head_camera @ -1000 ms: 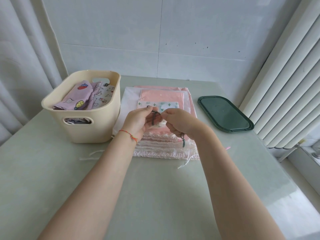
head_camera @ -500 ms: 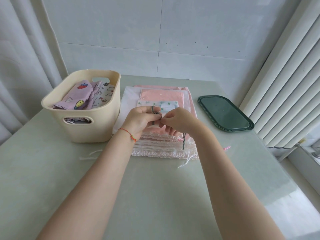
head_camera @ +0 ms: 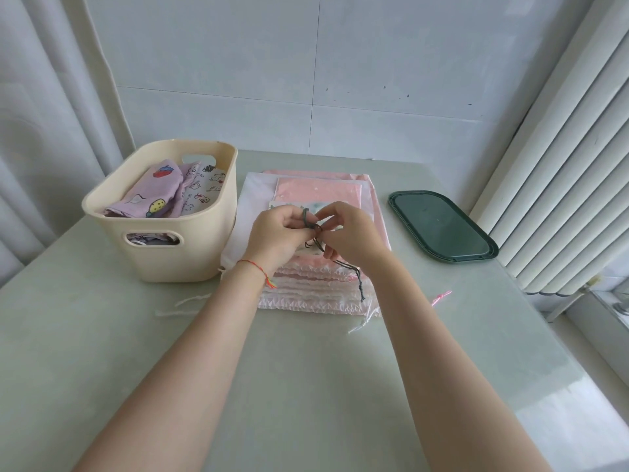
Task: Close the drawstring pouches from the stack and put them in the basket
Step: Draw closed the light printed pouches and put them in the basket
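Observation:
A stack of pink and white drawstring pouches (head_camera: 320, 192) lies flat on the table beside a cream plastic basket (head_camera: 190, 247). On top lies a small white pouch with a green print (head_camera: 320, 205), mostly hidden by my hands. My left hand (head_camera: 279, 233) and my right hand (head_camera: 350, 233) meet above it, both pinching its dark green drawstring (head_camera: 308, 218). A loop of the cord stands up between my fingers and a loose end (head_camera: 355, 277) hangs below my right hand. The basket holds several closed pouches, lilac with fruit prints (head_camera: 153, 195) and white with animal prints.
A dark green oval tray (head_camera: 442, 226) lies at the right of the table. Loose white cords (head_camera: 183, 304) and a pink cord (head_camera: 440, 296) trail from the stack onto the table. White curtains hang at the left and vertical blinds at the right.
My hands have drawn closer and worked the dark cord into a loop between the fingers. The loose end hangs lower under my right hand. The stack and basket have not moved.

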